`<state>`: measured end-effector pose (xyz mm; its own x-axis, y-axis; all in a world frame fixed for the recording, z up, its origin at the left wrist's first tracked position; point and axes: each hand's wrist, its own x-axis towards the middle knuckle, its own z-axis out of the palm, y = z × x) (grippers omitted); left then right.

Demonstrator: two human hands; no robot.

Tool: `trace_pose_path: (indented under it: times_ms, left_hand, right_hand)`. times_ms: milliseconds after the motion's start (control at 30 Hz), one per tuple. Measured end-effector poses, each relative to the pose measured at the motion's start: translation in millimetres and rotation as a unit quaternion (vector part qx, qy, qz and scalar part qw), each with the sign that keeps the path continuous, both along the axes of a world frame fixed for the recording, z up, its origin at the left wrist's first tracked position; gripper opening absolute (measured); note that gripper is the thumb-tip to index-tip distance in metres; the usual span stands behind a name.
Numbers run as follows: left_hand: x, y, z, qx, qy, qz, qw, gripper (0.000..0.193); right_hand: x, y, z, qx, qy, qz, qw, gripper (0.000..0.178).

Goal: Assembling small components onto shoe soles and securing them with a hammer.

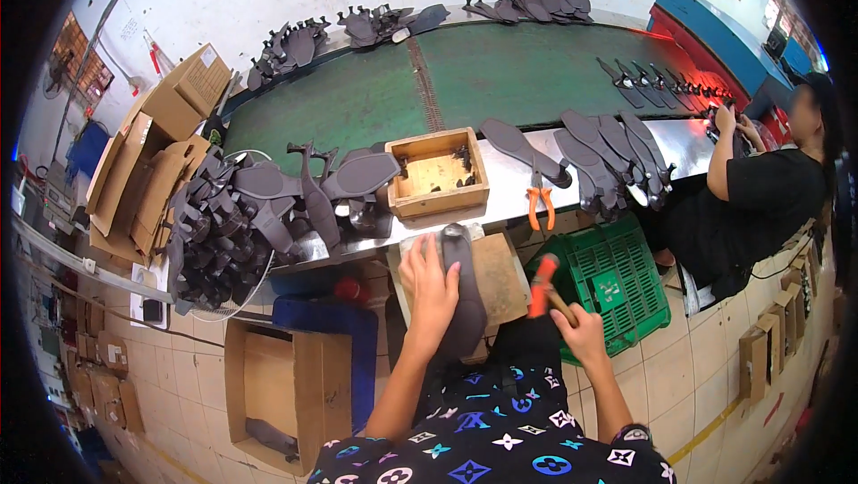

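Observation:
My left hand (429, 287) presses a dark grey shoe sole (465, 301) down over a pale work block (500, 278) in front of me, thumb lying along the sole's side. The sole's heel end, which looks shiny, points away from me. In my right hand (583, 334) is a hammer, gripped by its short wooden handle; the red hammer head (542, 286) is raised just right of the block, slightly blurred. Beyond the block, on the metal table edge, sit a wooden box (438, 206) with small black pieces inside and orange-handled pliers (539, 202).
Piled soles with heels (228, 225) fill a wire basket at left; more soles (612, 153) lie right of the pliers. A green conveyor belt (331, 82) runs behind. A green crate (617, 287) stands at right, a cardboard box (322, 386) at lower left. A co-worker (760, 171) sits at right.

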<state>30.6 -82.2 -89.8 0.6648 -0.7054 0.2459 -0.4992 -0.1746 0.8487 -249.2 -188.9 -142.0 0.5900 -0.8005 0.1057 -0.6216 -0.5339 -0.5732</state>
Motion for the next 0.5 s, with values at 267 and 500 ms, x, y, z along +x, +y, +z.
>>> trace_pose_path:
  times_ms: [267,500]
  left_hand:
    - [83.5,-112.7,28.4,0.059,-0.230,-0.053,0.970,0.021]
    - [147.0,-207.0,16.2,0.282,-0.234,-0.191,0.910,0.025]
  right_hand:
    - [-56.0,10.5,-33.0,0.192,-0.278,-0.195,0.921,0.027]
    - [-18.6,-11.6,-21.0,0.259,-0.307,-0.177,0.898,0.029]
